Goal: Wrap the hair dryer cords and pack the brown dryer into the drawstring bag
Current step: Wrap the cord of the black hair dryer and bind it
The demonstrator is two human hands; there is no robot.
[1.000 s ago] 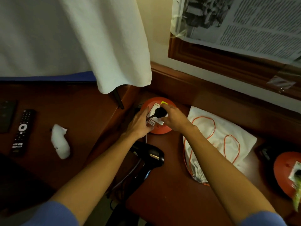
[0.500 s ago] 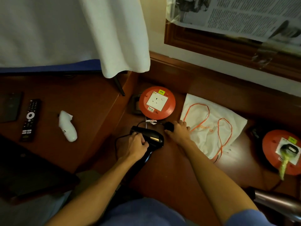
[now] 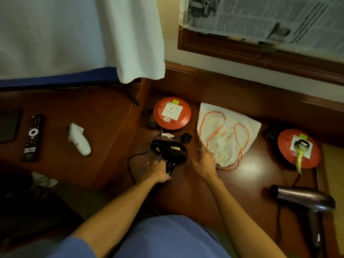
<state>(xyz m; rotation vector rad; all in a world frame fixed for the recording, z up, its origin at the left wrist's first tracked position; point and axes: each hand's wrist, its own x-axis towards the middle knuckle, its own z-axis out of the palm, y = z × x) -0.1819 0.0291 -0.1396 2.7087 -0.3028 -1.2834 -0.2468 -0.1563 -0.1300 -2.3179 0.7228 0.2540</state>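
A black hair dryer (image 3: 169, 150) lies on the wooden desk (image 3: 197, 198). My left hand (image 3: 157, 171) grips its handle. Its black plug (image 3: 186, 137) lies loose on the desk just beyond the dryer, with the cord (image 3: 130, 162) looping off to the left. My right hand (image 3: 203, 162) hovers blurred between the dryer and the white drawstring bag (image 3: 226, 131), fingers loose and holding nothing. The bag lies flat with orange strings. A brown hair dryer (image 3: 305, 200) lies at the right, its cord running up toward the right orange socket reel (image 3: 284, 146).
An orange socket reel (image 3: 172, 113) sits behind the black dryer with nothing plugged in. On the raised left surface lie a remote (image 3: 32, 137), a dark phone (image 3: 8, 125) and a white object (image 3: 80, 142). A white cloth (image 3: 130, 38) hangs above.
My right hand pulled the plug out of the left reel, laid it on the desk and let go. My left hand moved from the reel to the black dryer's handle.
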